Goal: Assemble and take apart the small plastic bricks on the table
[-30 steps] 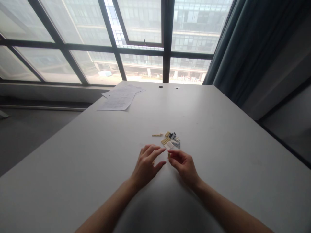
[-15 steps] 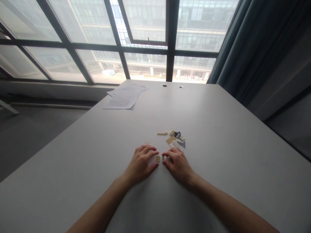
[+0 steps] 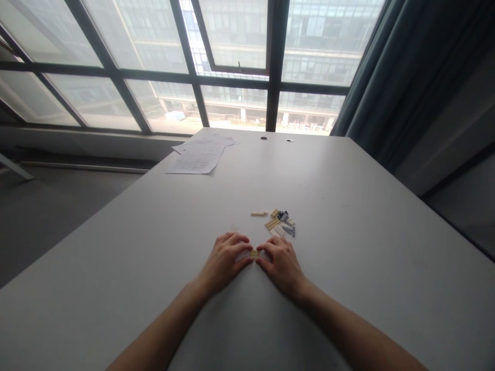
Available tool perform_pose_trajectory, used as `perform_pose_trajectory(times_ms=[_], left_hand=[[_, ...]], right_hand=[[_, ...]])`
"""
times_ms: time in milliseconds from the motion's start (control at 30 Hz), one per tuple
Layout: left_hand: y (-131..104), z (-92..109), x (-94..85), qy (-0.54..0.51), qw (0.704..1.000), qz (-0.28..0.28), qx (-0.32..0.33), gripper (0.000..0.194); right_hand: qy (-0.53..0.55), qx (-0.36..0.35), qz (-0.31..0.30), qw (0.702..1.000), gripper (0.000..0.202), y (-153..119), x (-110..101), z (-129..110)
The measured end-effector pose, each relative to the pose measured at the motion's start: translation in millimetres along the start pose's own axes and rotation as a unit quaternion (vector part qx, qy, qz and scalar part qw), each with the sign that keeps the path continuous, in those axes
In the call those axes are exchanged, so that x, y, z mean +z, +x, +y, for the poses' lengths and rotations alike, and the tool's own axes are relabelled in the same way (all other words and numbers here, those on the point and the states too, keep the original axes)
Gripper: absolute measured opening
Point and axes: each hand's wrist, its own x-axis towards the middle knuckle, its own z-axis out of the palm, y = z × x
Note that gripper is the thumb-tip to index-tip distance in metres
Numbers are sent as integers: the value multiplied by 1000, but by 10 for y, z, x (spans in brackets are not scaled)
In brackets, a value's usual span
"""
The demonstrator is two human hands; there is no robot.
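Two small tan toy building bricks point(image 3: 254, 253) lie edge to edge on the white table, between my hands. My left hand point(image 3: 228, 257) curls round them from the left, with its thumb on the near side and its fingers on the far side. From the right, my right hand point(image 3: 282, 260) grips the right-hand brick between thumb and fingertips. The thumbs nearly meet in front of the bricks. Whether the two pieces are joined or only touching, I cannot tell.
Just beyond my right hand is a loose pile of tan, white, grey and black bricks point(image 3: 280, 221). A narrow tan strip point(image 3: 258, 214) lies left of it. Printed papers point(image 3: 199, 157) rest at the table's far left, before the window.
My right hand has moved slightly left with its tan brick, closing the gap to the brick at my left hand. The pile stays as it was.
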Motion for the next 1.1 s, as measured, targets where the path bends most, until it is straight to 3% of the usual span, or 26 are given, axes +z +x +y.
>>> perform_pose_trajectory(times_ms=[467, 700, 867, 1000, 1100], left_hand=[[9, -23, 21, -6, 1000, -9, 3, 18], [27, -44, -4, -27, 999, 7, -23, 38], [381, -179, 22, -21, 995, 15, -92, 33], [744, -270, 151, 3, 991, 52, -124, 29], [878, -291, 234, 16, 988, 71, -137, 18]], right_hand=[[-2, -5, -2, 1000, 20, 1, -5, 10], [68, 8, 32, 997, 27, -19, -35, 11], [148, 41, 83, 985, 22, -20, -42, 48], [167, 41, 108, 979, 19, -23, -32, 76], [171, 40, 111, 978, 18, -30, -22, 82]])
